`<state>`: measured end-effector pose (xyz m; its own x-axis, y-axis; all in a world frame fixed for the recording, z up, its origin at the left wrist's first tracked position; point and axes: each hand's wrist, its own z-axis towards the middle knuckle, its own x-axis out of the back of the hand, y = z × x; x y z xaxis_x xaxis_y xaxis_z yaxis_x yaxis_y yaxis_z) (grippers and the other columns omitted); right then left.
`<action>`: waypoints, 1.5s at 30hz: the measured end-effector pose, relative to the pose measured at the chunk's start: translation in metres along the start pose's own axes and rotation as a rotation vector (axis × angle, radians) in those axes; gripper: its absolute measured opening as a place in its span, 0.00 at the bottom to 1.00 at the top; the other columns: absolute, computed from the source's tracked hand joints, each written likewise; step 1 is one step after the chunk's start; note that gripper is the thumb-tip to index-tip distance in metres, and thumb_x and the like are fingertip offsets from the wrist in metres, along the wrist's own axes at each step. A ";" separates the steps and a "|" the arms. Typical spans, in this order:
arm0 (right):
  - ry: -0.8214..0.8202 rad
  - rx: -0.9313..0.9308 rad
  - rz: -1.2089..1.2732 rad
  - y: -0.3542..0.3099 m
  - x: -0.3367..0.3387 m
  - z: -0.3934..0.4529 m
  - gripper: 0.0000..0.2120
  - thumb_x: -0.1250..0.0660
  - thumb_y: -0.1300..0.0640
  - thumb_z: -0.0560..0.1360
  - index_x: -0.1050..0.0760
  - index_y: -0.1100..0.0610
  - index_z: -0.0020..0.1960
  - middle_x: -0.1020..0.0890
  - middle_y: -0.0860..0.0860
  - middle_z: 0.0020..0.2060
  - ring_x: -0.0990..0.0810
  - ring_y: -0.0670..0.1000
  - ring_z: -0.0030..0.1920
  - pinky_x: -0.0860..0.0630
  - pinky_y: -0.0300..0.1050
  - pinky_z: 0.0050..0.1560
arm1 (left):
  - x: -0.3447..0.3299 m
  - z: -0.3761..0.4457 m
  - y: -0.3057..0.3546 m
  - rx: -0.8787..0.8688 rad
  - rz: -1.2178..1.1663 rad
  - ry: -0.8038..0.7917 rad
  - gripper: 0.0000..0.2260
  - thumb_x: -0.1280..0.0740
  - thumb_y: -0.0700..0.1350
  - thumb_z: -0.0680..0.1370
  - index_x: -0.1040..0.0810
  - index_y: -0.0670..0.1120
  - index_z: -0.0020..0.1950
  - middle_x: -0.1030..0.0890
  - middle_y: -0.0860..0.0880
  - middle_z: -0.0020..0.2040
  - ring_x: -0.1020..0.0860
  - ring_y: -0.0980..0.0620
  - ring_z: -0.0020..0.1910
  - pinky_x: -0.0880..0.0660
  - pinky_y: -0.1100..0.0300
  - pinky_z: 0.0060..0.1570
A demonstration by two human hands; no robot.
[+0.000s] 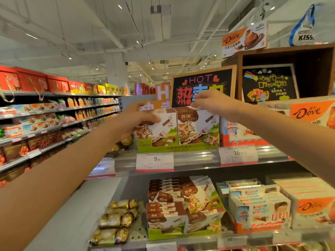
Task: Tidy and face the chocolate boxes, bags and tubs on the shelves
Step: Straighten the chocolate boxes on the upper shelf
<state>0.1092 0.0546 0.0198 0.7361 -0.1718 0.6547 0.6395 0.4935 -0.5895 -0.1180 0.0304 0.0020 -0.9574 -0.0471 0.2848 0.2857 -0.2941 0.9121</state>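
Note:
Two rows of cow-print chocolate boxes (pixel 197 127) stand upright in a green display tray (pixel 177 148) on the upper shelf. My left hand (pixel 135 119) grips the left front box, thumb across its face. My right hand (pixel 212 101) lies over the top edge of the right row, fingers bent down onto the box tops. On the lower shelf, more cow-print boxes (pixel 183 201) lie tumbled and tilted in a second green tray (pixel 163 234).
Gold-wrapped chocolate packs (pixel 117 218) lie left of the lower tray, white-and-orange Kinder boxes (pixel 257 209) to its right. Orange Dove boxes (pixel 311 113) fill the right side. A "HOT" chalkboard sign (pixel 203 84) stands behind the upper boxes. An aisle with snack shelves (pixel 45 124) runs on the left.

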 end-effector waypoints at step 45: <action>-0.582 0.155 -0.442 0.132 -0.135 -0.105 0.20 0.32 0.54 0.74 0.33 0.52 0.64 0.23 0.51 0.59 0.24 0.52 0.57 0.26 0.46 0.55 | -0.066 -0.052 -0.178 -0.209 0.901 -0.410 0.14 0.36 0.51 0.78 0.23 0.43 0.58 0.20 0.48 0.50 0.24 0.54 0.43 0.27 0.60 0.45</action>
<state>0.1174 0.0532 -0.1966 0.1534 0.0761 0.9852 0.7782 0.6052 -0.1679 -0.1081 0.0366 -0.1943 -0.2896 -0.0142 0.9570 0.8447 -0.4740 0.2486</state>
